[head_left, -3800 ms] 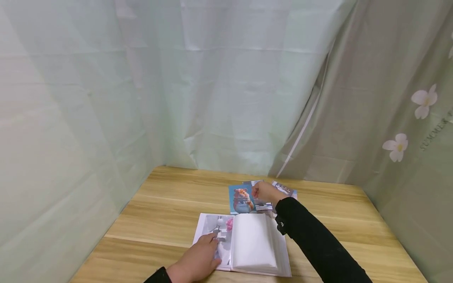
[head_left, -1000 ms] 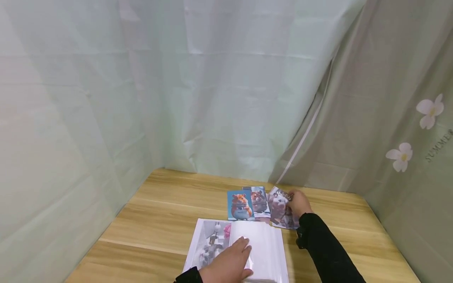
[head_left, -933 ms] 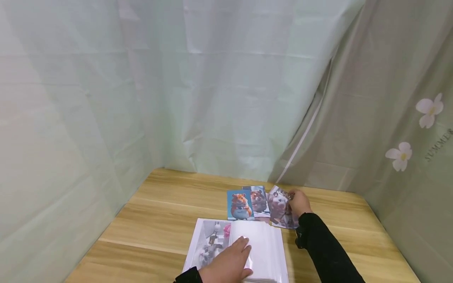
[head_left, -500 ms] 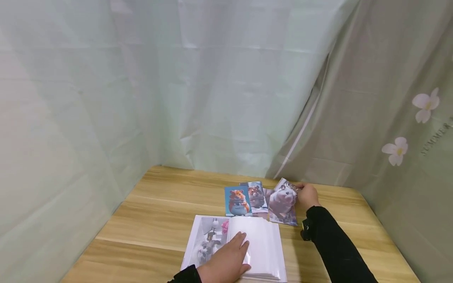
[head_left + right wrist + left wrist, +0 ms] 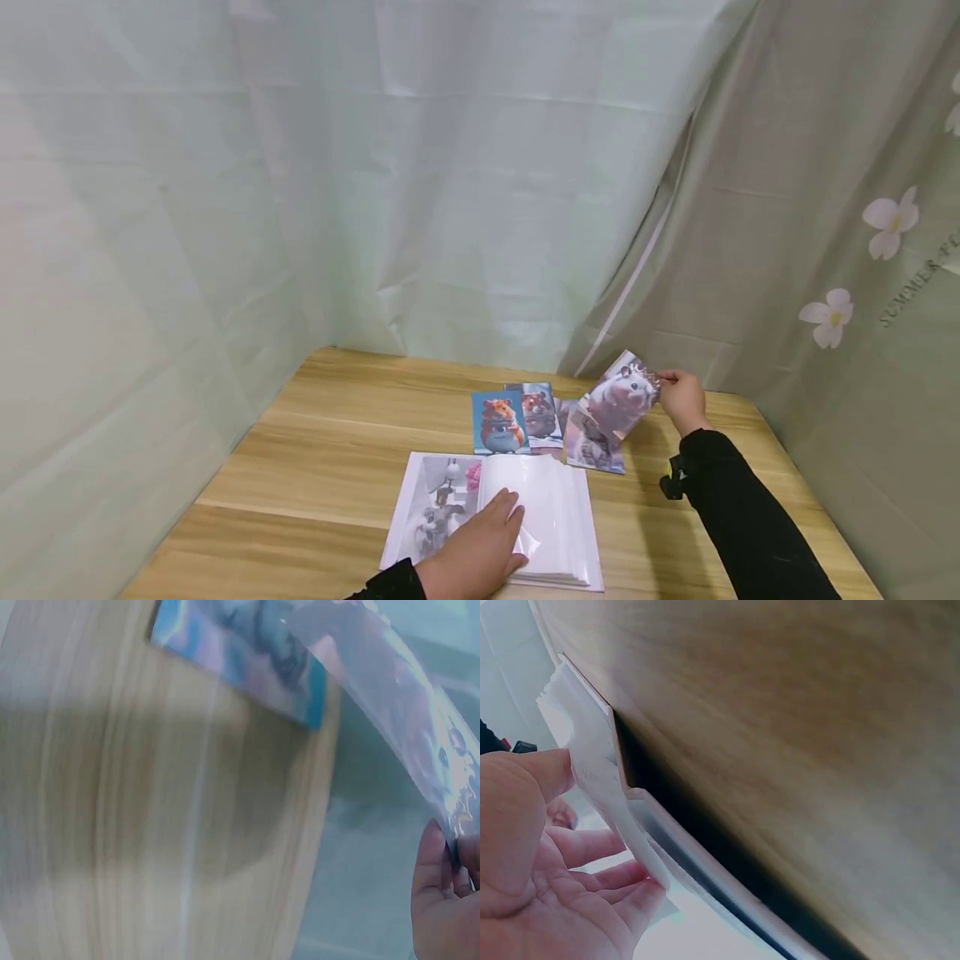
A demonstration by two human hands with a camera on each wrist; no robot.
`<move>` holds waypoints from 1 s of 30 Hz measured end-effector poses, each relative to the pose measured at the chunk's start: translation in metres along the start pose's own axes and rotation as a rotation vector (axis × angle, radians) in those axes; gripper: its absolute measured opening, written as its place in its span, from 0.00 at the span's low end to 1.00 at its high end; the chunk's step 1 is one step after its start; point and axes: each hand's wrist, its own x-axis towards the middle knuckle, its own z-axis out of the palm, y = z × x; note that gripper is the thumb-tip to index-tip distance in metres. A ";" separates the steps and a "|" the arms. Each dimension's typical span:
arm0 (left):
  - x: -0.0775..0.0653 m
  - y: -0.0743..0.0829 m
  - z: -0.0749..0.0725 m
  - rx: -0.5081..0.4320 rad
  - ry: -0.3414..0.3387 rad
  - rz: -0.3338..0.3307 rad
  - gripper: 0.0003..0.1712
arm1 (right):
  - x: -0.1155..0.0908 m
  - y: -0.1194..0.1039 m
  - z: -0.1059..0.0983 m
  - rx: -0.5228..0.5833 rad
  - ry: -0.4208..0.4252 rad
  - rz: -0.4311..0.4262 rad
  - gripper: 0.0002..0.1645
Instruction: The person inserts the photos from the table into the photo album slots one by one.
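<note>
An open photo album [image 5: 536, 517] lies near the front of the table, a picture of a grey animal in its left page [image 5: 442, 504]. My left hand [image 5: 480, 546] rests on the album's white sleeves with straight fingers; the left wrist view shows its fingertips touching the sleeves' edge [image 5: 600, 750]. Between thumb and finger my right hand [image 5: 684, 400] pinches a photo [image 5: 621, 393] of a white animal with a crown, raised and tilted above the pile. Below it lies another photo [image 5: 595, 446], showing a grey animal. In the right wrist view the pinched photo [image 5: 397, 697] bends slightly.
Behind the album lie a blue hamster photo [image 5: 501, 423] and a second hamster photo [image 5: 542, 414], with others partly hidden beneath. The wooden table [image 5: 322, 467] ends at hanging pale curtains [image 5: 480, 208] at the back and sides.
My right hand has gone from above the middle photos to the right-hand one, then lifted the crowned animal photo up and rightward, uncovering another. My left hand has moved from the left page onto the sleeves.
</note>
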 end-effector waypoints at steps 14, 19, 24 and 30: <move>0.002 0.000 0.004 0.004 0.050 0.011 0.35 | -0.018 -0.046 0.077 0.433 -0.170 0.087 0.16; 0.002 0.000 0.004 0.013 0.047 0.011 0.36 | -0.026 -0.052 0.099 0.457 -0.189 0.070 0.15; 0.001 -0.001 0.006 0.032 0.064 0.027 0.35 | -0.031 -0.055 0.114 0.490 -0.168 0.081 0.14; 0.000 0.000 0.006 0.035 0.071 0.027 0.35 | -0.034 -0.054 0.125 0.450 -0.148 0.076 0.13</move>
